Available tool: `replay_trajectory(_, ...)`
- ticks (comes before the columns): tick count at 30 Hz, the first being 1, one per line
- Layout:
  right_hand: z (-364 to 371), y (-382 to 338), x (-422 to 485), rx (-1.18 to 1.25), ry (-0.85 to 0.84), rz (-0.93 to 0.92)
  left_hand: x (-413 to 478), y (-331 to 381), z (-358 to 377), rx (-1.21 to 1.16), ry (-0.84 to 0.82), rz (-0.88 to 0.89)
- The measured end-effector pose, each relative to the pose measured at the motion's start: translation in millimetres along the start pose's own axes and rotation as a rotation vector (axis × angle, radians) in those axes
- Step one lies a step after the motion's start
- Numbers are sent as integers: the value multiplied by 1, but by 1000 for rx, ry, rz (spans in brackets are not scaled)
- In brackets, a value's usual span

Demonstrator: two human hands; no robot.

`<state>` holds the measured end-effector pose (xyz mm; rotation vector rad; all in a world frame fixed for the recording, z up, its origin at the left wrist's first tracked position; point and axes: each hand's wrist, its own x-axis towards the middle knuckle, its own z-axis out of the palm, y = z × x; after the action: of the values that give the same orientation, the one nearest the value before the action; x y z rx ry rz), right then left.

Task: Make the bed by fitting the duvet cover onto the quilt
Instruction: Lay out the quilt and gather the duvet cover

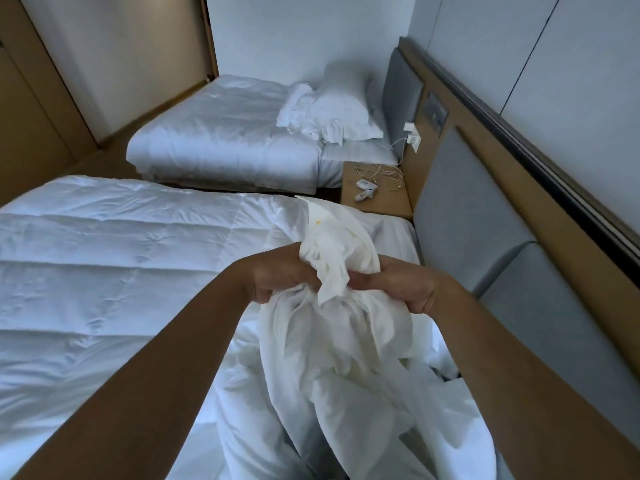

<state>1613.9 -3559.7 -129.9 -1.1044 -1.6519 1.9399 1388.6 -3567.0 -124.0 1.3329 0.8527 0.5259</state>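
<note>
A white stitched quilt [104,265] lies spread over the near bed, filling the left half of the view. The thin white duvet cover [332,341] is bunched up in front of me and hangs down toward the bed's right side. My left hand [277,277] grips a gathered fold of the cover from the left. My right hand [398,285] grips the same bunch from the right, close beside the left hand. A loose flap of the cover [332,237] sticks up above both hands, with a small yellow mark on it.
A second made bed [221,140] with a pillow [343,105] and crumpled linen stands beyond. Between the beds, a wooden nightstand [381,202] holds cables and small white devices. A grey padded headboard [467,216] and wooden wall panel run along the right.
</note>
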Motion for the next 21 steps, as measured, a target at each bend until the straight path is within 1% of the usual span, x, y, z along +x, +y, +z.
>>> replay_trajectory(5,-6,3,-6,58,8,-33,-8,-11,-10,13,-29,-79)
replay_trajectory(7,-11,2,-9,70,48,-27,-12,-16,-13,-11,-104,-126)
replay_trajectory(10,-7,2,-10,90,134,-44,-16,-26,-12,-108,-267,-187)
replay_trajectory(13,-1,8,-9,166,162,-89,-17,-35,-7,-175,-357,-169)
replay_trajectory(15,1,13,-10,219,171,-104,-20,-39,-8,-243,-357,-141)
replay_trajectory(18,4,14,-6,277,199,-5,-24,-43,-16,-353,-328,-138)
replay_trajectory(20,5,20,-8,298,231,60,-22,-43,-17,-362,-305,-109)
replay_trajectory(21,5,25,-12,333,237,69,-20,-42,-16,-356,-263,-84)
